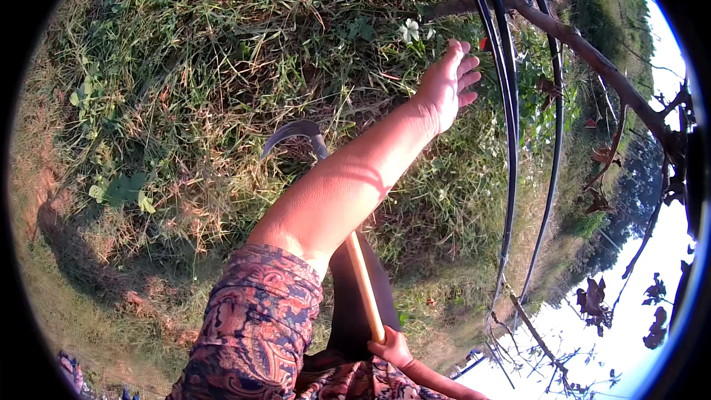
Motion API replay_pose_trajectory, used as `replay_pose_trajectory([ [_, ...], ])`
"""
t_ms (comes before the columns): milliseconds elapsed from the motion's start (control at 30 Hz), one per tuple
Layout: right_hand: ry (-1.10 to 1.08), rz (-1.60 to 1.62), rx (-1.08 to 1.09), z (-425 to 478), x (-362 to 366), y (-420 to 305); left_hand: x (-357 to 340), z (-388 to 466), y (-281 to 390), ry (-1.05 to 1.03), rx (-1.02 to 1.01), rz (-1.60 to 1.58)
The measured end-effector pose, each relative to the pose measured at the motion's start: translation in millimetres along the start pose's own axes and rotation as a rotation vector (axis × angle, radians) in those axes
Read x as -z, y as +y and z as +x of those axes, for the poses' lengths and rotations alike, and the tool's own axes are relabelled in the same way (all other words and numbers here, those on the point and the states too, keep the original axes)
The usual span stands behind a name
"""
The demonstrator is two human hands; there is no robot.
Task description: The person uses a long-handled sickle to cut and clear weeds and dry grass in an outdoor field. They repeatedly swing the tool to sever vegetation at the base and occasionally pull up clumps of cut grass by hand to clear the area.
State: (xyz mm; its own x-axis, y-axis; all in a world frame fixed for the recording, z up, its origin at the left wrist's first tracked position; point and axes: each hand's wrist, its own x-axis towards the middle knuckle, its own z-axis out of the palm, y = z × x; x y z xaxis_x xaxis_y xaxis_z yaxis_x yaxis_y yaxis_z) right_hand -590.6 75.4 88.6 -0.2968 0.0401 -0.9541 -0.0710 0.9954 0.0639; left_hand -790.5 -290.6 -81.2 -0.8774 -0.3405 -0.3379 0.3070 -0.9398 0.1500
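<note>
My left hand (450, 80) reaches out at the upper right of the head view with its fingers apart and holds nothing. It is near the black hoses or cables, left of them. My right hand (391, 347) grips the lower end of the pale wooden handle (364, 289) of a sickle, low in the view. The sickle's curved metal blade (291, 131) lies over the cut grass, and my left forearm hides the middle of the tool. A white flower or pale leaf (409, 30) shows left of my left fingertips.
Several black hoses or cables (508, 122) run down the right side. A bare tree branch (589, 53) crosses them at the top right, with dry leaves (594, 303) hanging lower. Tangled grass (183, 78) covers the ground. Part of my dark-clothed leg (383, 283) is behind the handle.
</note>
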Motion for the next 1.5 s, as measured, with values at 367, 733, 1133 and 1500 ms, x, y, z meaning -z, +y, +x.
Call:
replay_pose_trajectory([
  [367, -0.036, 0.071, 0.016, 4.4, 0.8, 9.0, -3.9, 6.0, -12.0, -0.02, -0.061, -0.077],
  [733, -0.013, 0.033, -0.018, -7.4, -14.1, -13.1, 27.2, -67.9, 10.7, -0.092, -0.09, -0.119],
  [1133, 0.015, 0.129, -0.04, -19.8, -51.7, -8.9, 38.6, -174.3, 58.0, 0.001, -0.116, -0.018],
  [1500, 0.088, 0.45, 0.072, -48.2, -115.3, -10.1, 150.4, -511.4, 49.4, 0.63, 0.016, 0.321],
])
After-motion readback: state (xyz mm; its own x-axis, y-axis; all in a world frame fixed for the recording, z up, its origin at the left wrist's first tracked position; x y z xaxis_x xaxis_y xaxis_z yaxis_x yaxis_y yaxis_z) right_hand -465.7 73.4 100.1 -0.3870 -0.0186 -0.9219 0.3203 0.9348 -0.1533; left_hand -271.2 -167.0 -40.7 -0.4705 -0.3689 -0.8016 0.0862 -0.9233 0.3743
